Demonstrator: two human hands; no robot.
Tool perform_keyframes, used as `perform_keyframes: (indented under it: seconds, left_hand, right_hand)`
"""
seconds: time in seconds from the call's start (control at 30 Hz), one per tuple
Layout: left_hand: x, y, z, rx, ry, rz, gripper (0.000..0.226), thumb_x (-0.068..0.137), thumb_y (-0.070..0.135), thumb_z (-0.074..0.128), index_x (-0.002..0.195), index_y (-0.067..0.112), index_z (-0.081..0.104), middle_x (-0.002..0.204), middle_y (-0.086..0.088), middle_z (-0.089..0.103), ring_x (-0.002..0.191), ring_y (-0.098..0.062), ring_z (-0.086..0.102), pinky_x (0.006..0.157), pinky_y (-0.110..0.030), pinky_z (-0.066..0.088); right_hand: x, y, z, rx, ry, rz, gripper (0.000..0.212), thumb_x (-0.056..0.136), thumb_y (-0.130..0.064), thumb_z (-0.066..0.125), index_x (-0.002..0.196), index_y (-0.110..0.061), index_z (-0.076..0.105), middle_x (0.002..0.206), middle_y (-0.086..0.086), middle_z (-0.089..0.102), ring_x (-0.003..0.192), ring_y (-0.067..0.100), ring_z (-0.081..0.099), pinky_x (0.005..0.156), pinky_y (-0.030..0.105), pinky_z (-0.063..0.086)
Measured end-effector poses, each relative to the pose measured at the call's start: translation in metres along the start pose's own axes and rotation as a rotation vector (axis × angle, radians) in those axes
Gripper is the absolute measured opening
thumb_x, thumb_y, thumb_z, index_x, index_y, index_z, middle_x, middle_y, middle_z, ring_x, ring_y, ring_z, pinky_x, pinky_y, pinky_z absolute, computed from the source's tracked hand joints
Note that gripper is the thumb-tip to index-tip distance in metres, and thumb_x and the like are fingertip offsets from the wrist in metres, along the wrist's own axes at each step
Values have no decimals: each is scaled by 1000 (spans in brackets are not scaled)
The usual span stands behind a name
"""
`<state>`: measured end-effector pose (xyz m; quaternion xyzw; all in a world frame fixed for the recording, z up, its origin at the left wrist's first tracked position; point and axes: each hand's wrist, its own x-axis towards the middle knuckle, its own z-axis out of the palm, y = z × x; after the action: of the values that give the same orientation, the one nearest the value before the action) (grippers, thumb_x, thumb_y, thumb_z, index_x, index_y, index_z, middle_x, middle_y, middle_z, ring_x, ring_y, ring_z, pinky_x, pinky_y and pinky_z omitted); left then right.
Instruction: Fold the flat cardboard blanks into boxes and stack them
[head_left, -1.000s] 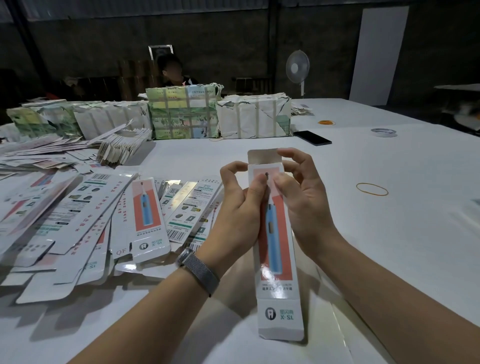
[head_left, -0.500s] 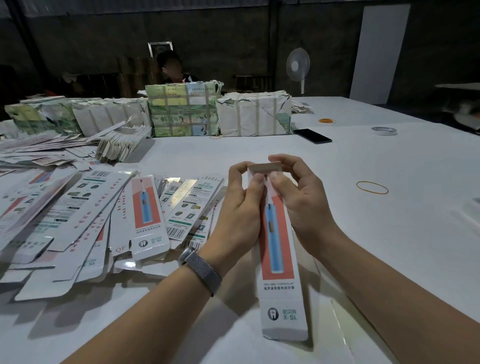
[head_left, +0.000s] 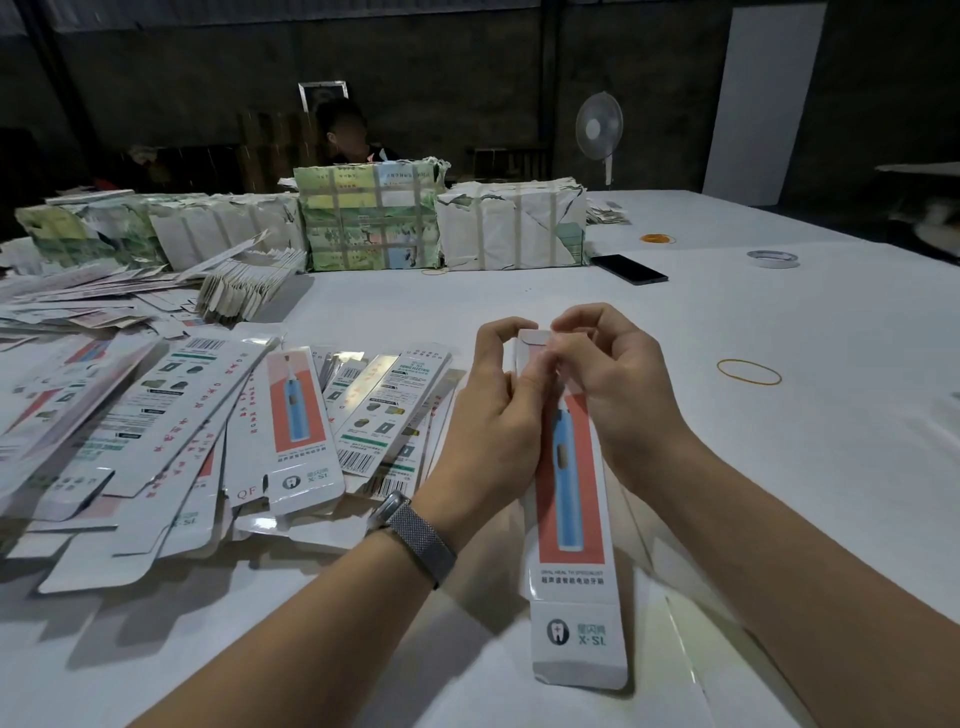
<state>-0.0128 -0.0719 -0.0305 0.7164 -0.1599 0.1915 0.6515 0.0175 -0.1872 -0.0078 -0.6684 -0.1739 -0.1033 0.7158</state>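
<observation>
White tabletop (head_left: 675, 322) spreads wide, flat printed blanks (head_left: 218, 431) heaped left. Both hands, left (head_left: 493, 415) and right (head_left: 618, 384), pinch the long white-and-coral toothbrush carton's (head_left: 571, 519) far flap. Light, creasable card; probably best held near the folds.

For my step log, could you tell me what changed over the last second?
The box's top flap, upright a second ago, is now folded down and pressed in by both hands: left hand, right hand. Both keep gripping the box; the blanks lie unchanged.
</observation>
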Motion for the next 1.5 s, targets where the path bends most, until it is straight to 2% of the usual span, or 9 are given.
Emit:
perform_keyframes:
  seconds: [0.2,0.33,0.47,0.57,0.77,0.97,1.2,1.4,1.5]
  left_hand:
    - [-1,-1,0,54,7,23,14,98,43,46,111,44,41,69,-3,68,61,-19,71,56,-30,56]
    - [-2,0,1,120,-15,42,30,95,42,50,122,39,39,77,-8,69,67,-24,72,63,-45,61]
    - [-2,0,2,120,-19,47,44,92,39,56,131,36,36,77,-2,69,69,-19,73,61,-33,59]
    - [-1,-1,4,132,-19,42,52,91,40,57,138,35,33,80,-4,70,70,-20,73,63,-34,61]
    - [-2,-1,5,171,-21,48,46,96,45,43,139,46,25,72,14,69,68,-11,72,60,-21,55]
    - [-6,7,5,257,-39,84,44,99,42,34,141,46,23,80,-11,69,70,-24,70,65,-50,58]
    - [-7,9,5,258,-49,123,35,100,39,33,132,50,27,81,-6,68,68,-19,69,62,-42,60]
    - [-6,5,5,247,-51,147,39,101,37,32,139,40,31,85,5,67,73,-10,69,61,-20,56]
    - [-6,4,4,218,-54,155,37,101,35,33,138,37,34,88,3,67,76,-11,69,64,-19,56]
  right_hand:
    - [-1,-1,0,31,-5,39,11,94,-15,62,85,-21,65,91,9,65,72,19,66,70,32,58]
    - [-2,-2,0,14,-24,2,14,97,-14,59,88,-23,66,84,0,67,76,14,67,68,25,56]
    - [-1,-3,0,27,-6,-34,15,96,-14,61,90,-22,71,85,-2,70,82,12,69,69,23,56]
    - [1,-3,-1,42,12,-33,15,96,-16,61,89,-24,71,86,-2,70,83,13,68,71,26,56]
    - [2,-4,0,92,20,-43,24,96,-12,58,82,-26,72,83,-3,69,79,11,65,71,25,56]
    - [2,-8,-1,128,-2,-17,29,98,-6,52,80,-22,68,78,-3,66,73,11,60,66,23,53]
    - [1,-10,-2,146,-2,12,28,100,-7,48,82,-20,66,77,-2,64,71,11,60,64,23,54]
    - [-1,-13,-4,175,0,16,28,99,-6,45,81,-16,64,71,-5,63,64,6,60,59,19,53]
    - [-2,-14,-4,178,14,12,29,98,-4,45,78,-15,64,69,-5,63,63,7,59,59,19,52]
